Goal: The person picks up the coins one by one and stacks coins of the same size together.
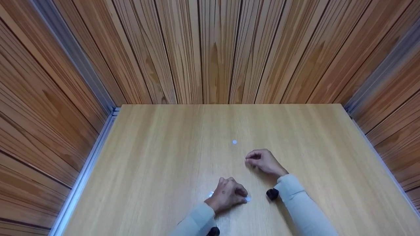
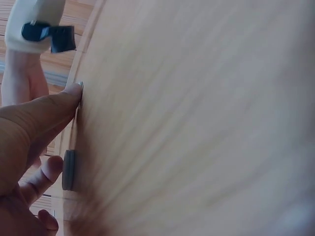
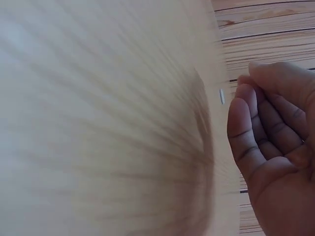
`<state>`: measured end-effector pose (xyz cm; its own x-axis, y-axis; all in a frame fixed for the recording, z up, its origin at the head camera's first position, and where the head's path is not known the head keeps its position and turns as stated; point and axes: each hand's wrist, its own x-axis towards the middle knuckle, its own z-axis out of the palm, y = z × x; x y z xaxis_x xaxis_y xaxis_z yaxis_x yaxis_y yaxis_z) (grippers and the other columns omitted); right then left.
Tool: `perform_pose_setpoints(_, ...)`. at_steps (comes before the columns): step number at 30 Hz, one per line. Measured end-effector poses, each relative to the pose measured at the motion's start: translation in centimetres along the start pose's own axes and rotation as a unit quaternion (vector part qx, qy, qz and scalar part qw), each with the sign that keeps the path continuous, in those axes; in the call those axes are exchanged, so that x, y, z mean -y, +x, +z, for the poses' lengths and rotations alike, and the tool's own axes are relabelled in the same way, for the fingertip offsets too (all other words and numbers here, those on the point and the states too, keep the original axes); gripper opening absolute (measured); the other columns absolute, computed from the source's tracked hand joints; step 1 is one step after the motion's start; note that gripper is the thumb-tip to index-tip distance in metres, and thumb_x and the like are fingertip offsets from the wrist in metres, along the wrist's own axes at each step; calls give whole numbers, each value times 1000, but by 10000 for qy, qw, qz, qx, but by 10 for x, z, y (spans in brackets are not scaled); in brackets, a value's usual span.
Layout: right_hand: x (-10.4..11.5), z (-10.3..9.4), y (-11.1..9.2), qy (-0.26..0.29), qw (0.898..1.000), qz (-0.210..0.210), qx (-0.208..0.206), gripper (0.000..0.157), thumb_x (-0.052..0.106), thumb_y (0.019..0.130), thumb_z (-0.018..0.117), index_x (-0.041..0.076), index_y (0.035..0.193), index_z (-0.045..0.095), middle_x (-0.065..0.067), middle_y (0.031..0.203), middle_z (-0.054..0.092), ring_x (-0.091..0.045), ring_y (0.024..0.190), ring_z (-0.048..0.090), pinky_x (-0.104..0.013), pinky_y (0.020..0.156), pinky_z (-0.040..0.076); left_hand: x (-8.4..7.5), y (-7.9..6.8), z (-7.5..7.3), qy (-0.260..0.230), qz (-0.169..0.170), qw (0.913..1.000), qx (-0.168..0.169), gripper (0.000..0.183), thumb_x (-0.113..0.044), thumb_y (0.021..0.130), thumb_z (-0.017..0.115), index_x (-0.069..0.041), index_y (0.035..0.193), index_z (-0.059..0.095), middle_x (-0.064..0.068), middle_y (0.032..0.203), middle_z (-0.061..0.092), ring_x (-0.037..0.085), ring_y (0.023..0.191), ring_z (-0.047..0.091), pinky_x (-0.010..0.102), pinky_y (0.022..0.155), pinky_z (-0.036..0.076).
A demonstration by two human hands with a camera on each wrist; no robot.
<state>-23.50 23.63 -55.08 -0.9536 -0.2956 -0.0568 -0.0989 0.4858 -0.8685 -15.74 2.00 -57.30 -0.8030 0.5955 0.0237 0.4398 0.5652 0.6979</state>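
My left hand (image 1: 227, 194) is low over the near part of the table, thumb and forefinger pinching the edge of a small white disc (image 1: 248, 198). In the left wrist view this disc (image 2: 81, 89) shows as a thin edge at the fingertip. A second disc (image 1: 211, 194) lies beside the left wrist, partly hidden by it. Farther back and to the right, my right hand (image 1: 265, 162) hovers close over the table with loosely curled fingers and nothing visible in them. Beyond its fingertips a third white disc (image 1: 234, 142) lies flat.
The light wooden table (image 1: 157, 147) ends at a plank wall (image 1: 216, 52) behind, with plank walls on both sides. A metal rail (image 1: 88, 167) runs along its left edge. Dark wrist cameras (image 1: 272, 194) are on both sleeves.
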Motion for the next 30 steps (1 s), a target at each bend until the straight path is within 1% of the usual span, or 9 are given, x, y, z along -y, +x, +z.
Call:
perform_pose_setpoints(4, 2, 1, 15, -62, 9997, 179, -151, 10, 1, 92, 69, 0, 101, 74, -2, 86, 68, -17, 72, 62, -22, 59, 46, 0, 0, 0, -36, -18, 10000, 42, 16, -28, 81, 83, -27, 96, 80, -26, 84, 69, -6, 78, 48, 25, 74, 27)
perform_pose_setpoints(6, 3, 2, 22, -115, 9993, 269, -218, 11, 2, 92, 69, 1, 102, 74, -2, 86, 68, -16, 72, 61, -22, 59, 46, 0, 0, 0, 28, 25, 10000, 23, 16, -28, 81, 84, -27, 96, 80, -25, 85, 70, -6, 79, 48, 25, 74, 27)
perform_pose_setpoints(10, 5, 5, 35, -116, 9988, 366, -319, 13, 1, 93, 68, 0, 104, 73, -5, 90, 69, -14, 73, 61, -22, 58, 47, -1, -1, 1, 148, 147, 9998, -64, 14, -28, 81, 84, -26, 94, 81, -24, 84, 70, -7, 78, 48, 24, 74, 27)
perform_pose_setpoints(13, 6, 8, 44, -109, 9988, 329, -357, 14, -1, 93, 67, -2, 106, 71, -7, 94, 70, -15, 75, 62, -22, 58, 48, -1, -1, 0, 202, 201, 9996, -79, 12, -27, 81, 84, -25, 93, 81, -24, 82, 70, -7, 78, 47, 23, 73, 27)
perform_pose_setpoints(17, 6, 12, 55, -253, 9990, 106, -363, 15, -2, 93, 66, -5, 108, 69, -10, 97, 70, -18, 85, 64, -22, 68, 51, -1, -1, -1, 224, 131, 9997, -33, 12, -27, 82, 83, -27, 94, 80, -25, 82, 70, -7, 78, 47, 23, 73, 27)
perform_pose_setpoints(19, 6, 14, 60, -306, 9987, 75, -403, 16, -3, 93, 67, -5, 108, 69, -11, 98, 70, -21, 90, 64, -23, 74, 52, -1, 0, -1, 220, 104, 9997, -15, 12, -27, 82, 83, -27, 95, 80, -25, 83, 70, -7, 79, 47, 23, 73, 27)
perform_pose_setpoints(24, 8, 17, 68, -312, 9982, 221, -459, 22, -4, 92, 67, -5, 113, 68, -13, 103, 69, -26, 96, 64, -32, 82, 53, -1, 0, 0, 279, 90, 9996, -13, 13, -29, 82, 83, -28, 94, 80, -25, 83, 70, -7, 79, 47, 23, 74, 27)
perform_pose_setpoints(30, 9, 23, 77, -426, 9983, 215, -326, 30, 0, 93, 66, -5, 123, 64, -17, 113, 67, -30, 103, 63, -41, 90, 51, -2, 1, 1, 263, -27, 9997, -2, 13, -30, 81, 84, -29, 93, 80, -25, 81, 69, -7, 77, 46, 23, 73, 27)
